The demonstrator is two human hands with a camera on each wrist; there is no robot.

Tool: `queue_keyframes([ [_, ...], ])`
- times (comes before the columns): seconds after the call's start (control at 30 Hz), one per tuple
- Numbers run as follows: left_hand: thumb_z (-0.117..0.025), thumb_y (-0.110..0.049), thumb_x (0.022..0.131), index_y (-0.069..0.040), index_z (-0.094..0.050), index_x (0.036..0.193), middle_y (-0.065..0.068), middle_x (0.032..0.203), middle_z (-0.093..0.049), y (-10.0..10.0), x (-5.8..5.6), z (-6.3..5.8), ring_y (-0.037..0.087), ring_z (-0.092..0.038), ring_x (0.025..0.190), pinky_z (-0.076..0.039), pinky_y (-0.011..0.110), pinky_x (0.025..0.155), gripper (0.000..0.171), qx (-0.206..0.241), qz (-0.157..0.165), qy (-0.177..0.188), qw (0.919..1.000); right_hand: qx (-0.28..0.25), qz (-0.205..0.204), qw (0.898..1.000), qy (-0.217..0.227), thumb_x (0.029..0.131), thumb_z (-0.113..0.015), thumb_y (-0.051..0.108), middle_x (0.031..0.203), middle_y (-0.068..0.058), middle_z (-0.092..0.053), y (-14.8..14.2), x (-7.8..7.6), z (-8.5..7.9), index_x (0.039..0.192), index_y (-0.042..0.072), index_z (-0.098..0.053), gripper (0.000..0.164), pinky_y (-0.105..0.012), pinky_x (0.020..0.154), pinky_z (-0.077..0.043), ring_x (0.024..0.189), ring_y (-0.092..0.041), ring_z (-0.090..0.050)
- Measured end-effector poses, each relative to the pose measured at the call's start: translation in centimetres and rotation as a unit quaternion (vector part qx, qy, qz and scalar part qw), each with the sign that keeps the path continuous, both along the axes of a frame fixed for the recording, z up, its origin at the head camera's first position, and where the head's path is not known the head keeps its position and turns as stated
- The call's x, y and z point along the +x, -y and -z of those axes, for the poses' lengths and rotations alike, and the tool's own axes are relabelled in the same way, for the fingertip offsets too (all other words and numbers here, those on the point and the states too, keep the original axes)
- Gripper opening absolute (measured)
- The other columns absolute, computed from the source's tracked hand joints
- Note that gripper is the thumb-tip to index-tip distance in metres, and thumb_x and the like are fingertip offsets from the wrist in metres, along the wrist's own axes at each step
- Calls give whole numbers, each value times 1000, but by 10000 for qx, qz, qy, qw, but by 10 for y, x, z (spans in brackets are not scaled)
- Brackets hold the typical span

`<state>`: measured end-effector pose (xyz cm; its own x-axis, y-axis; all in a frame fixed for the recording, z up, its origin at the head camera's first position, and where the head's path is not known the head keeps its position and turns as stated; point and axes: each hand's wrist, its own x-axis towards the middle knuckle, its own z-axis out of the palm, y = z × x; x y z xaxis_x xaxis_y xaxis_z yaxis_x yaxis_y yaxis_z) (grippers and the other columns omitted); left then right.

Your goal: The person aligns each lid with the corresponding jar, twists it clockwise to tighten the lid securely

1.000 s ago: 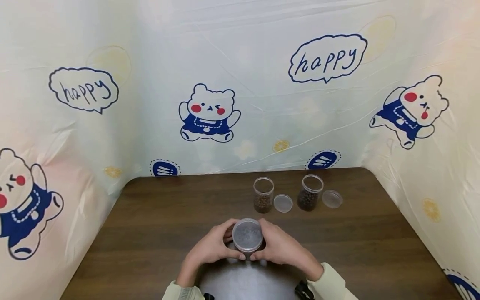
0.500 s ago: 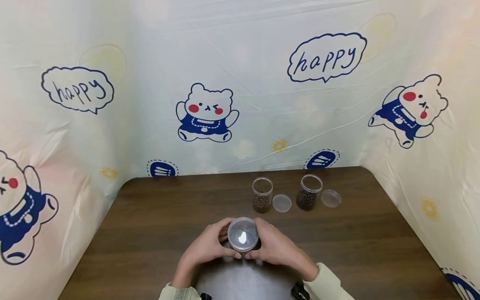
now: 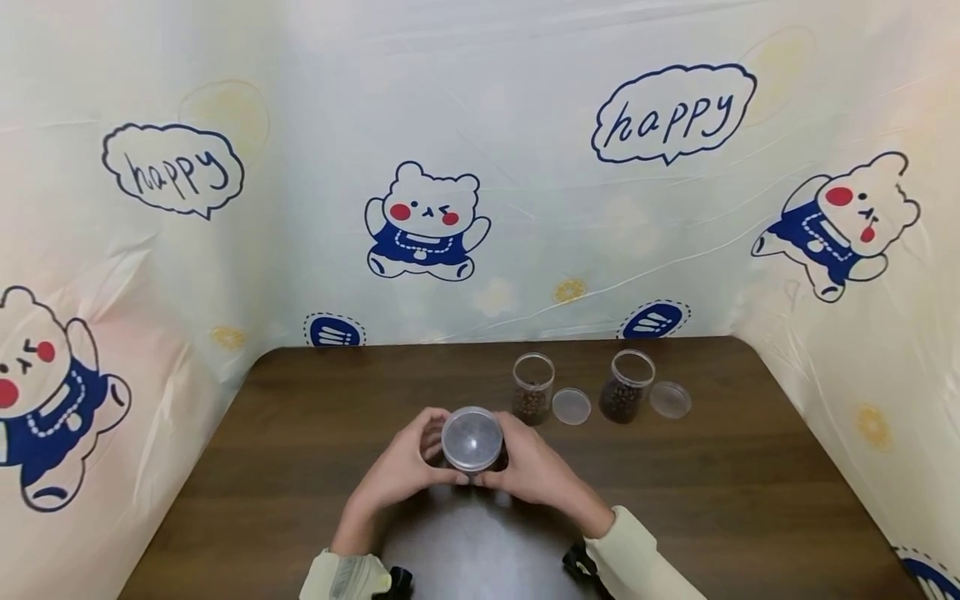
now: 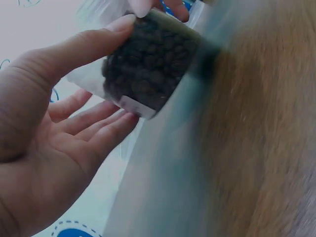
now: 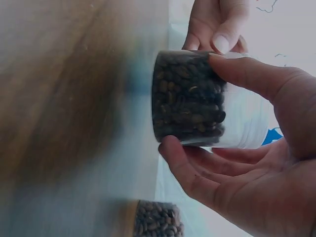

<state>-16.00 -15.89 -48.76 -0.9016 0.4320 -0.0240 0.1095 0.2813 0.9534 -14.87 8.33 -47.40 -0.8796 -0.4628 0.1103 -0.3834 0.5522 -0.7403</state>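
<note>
Between both hands is a clear, round jar (image 3: 472,439) with its lid on, partly filled with dark beans that look like coffee beans (image 5: 190,98). My left hand (image 3: 397,467) grips its left side, thumb at the front and fingers curving round behind. On the other side my right hand (image 3: 536,467) grips the jar the same way. The two thumb tips nearly meet at the front. A small white label (image 4: 137,106) shows low on the jar in the left wrist view. In the right wrist view the jar's base is close over the wooden table (image 3: 337,392).
Behind my right hand stands an open jar of brown beans (image 3: 532,402), a loose clear lid (image 3: 572,407) beside it. Farther right is another open jar with darker beans (image 3: 622,402) and its own loose lid (image 3: 671,400). A printed cloth (image 3: 525,167) encloses the table's back and sides.
Both hands and the lidded jar have moved farther from me across the table and slightly left. The head view has shifted a little. The open jars and loose lids stay put.
</note>
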Motion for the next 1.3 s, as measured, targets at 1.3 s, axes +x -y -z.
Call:
queue_keyframes([
  [1.3, -81, -15, 94, -14, -39, 160, 19, 164, -45, 61, -52, 21, 39, -42, 154, -38, 50, 122, 79, 73, -1083, 183, 9939, -496, 74, 9973, 542, 89, -87, 25, 135, -7, -69, 67, -89, 24, 153, 15, -49, 76, -37, 93, -59, 115, -20, -71],
])
